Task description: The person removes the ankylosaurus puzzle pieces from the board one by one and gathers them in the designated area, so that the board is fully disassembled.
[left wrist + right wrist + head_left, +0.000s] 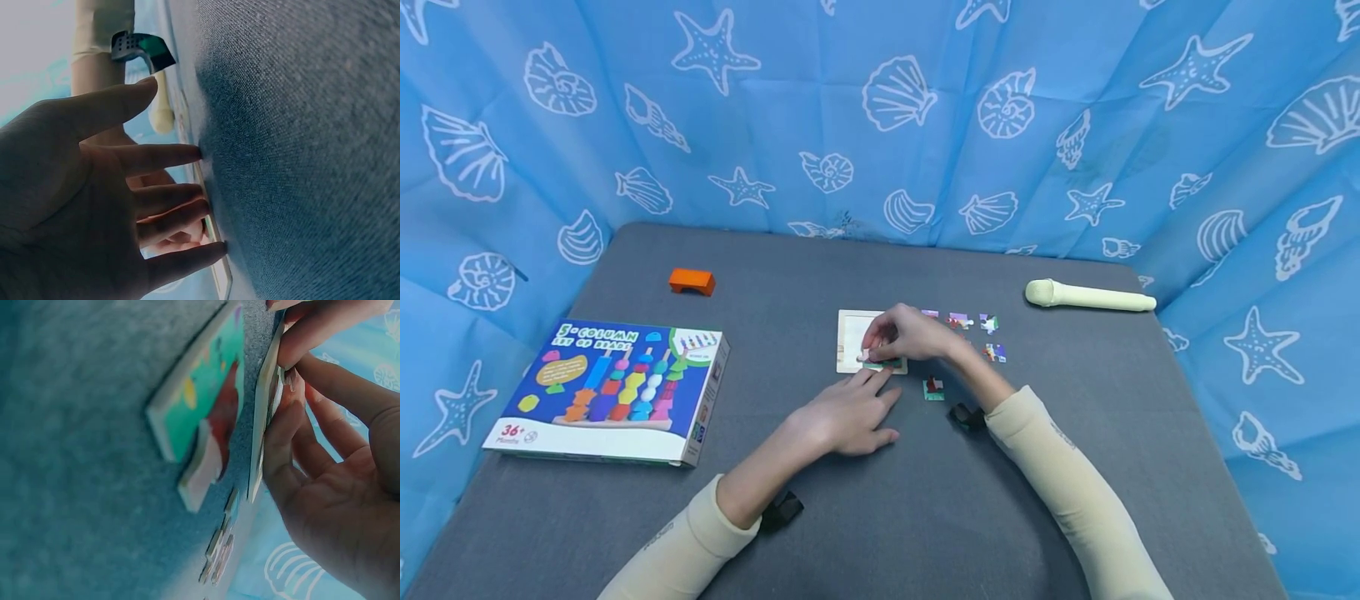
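A small square wooden puzzle tray (841, 343) lies on the table, a green puzzle piece (892, 364) showing in its near right corner. Over the tray my right hand (916, 333) pinches a puzzle piece between thumb and fingers, which largely hide it. My left hand (850, 413) is spread palm down, its fingertips at the tray's near edge; in the left wrist view its fingers (165, 152) look straight and hold nothing. Just right of the tray lies a loose green puzzle piece with a dark red shape (199, 406), also seen in the head view.
Several loose puzzle pieces (988, 323) lie right of the tray, partly behind my right wrist. A bead-set box (617, 392) is at the left, with an orange arch block (692, 281) behind it. A pale toy microphone (1093, 297) lies at the back right. Blue curtains surround the table.
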